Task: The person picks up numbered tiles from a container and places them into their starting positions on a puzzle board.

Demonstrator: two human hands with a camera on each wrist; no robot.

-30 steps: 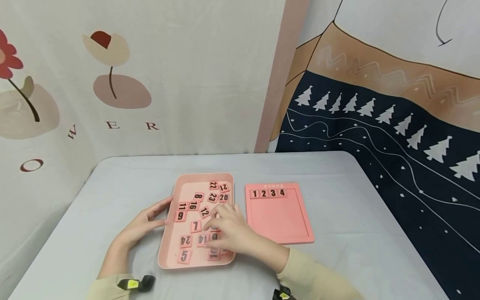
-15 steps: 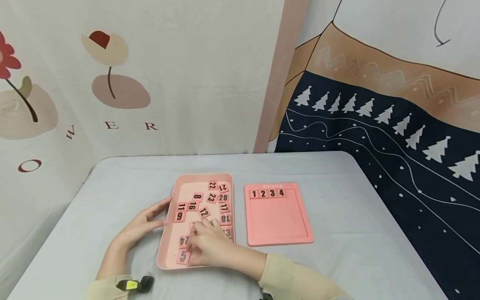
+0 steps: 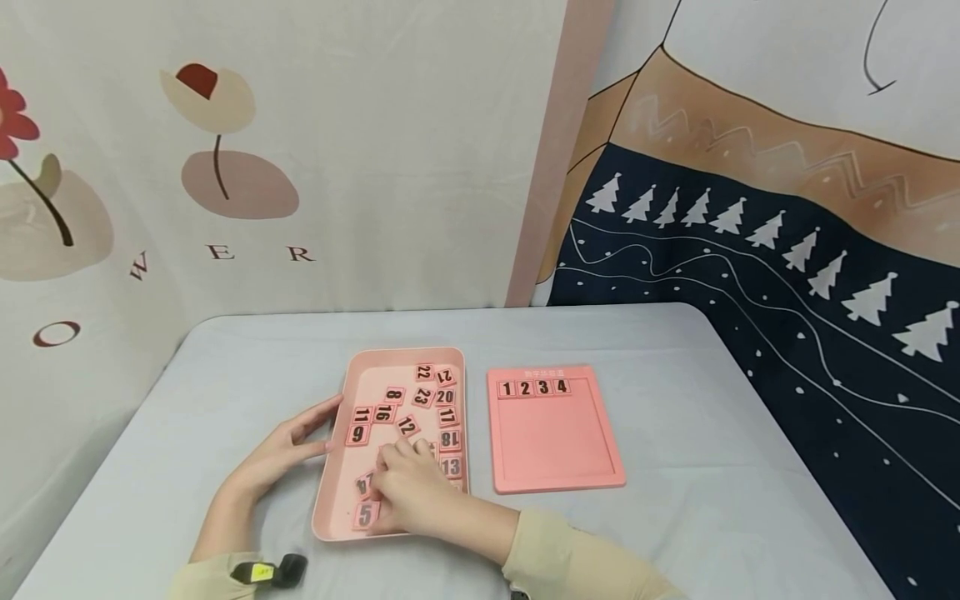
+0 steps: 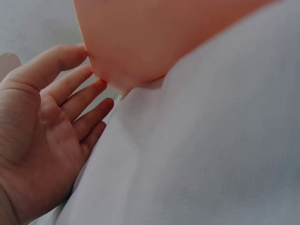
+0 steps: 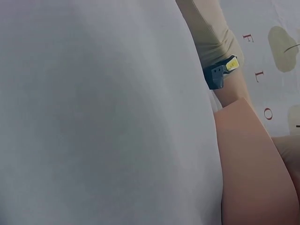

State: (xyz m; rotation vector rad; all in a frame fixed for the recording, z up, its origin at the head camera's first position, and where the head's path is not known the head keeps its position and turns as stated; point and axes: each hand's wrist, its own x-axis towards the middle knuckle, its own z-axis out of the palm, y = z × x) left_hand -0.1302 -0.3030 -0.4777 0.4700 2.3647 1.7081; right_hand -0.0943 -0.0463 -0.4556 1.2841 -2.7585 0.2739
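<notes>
In the head view my left hand [image 3: 288, 442] touches the left rim of a pink tray [image 3: 327, 500]. Its fingers are straight and spread, and the left wrist view has the fingertips of this hand [image 4: 56, 112] against the tray's edge [image 4: 136, 37]. My right hand [image 3: 416, 492] is low inside the tray with bent fingers, at the right edge of the number 5 tile [image 3: 365, 515]. A tilted tile [image 3: 363, 485] lies partly under its fingers. Whether those fingertips pinch a tile is hidden. Several other number tiles, such as the 12 [image 3: 407, 426], lie loose in the tray.
Right of the tray lies a pink board [image 3: 555, 442] with tiles 1, 2, 3 and 4 [image 3: 562, 387] in its top row. A pale cloth covers the table [image 3: 697, 433]. Printed curtains hang behind. The right wrist view catches the tray's side [image 5: 253, 173] and the left sleeve [image 5: 211, 33].
My right hand has moved left and down across the tray to the 5 tile, uncovering tiles at the right side. The 24 tile has turned beside its fingers. My left hand stays at the rim.
</notes>
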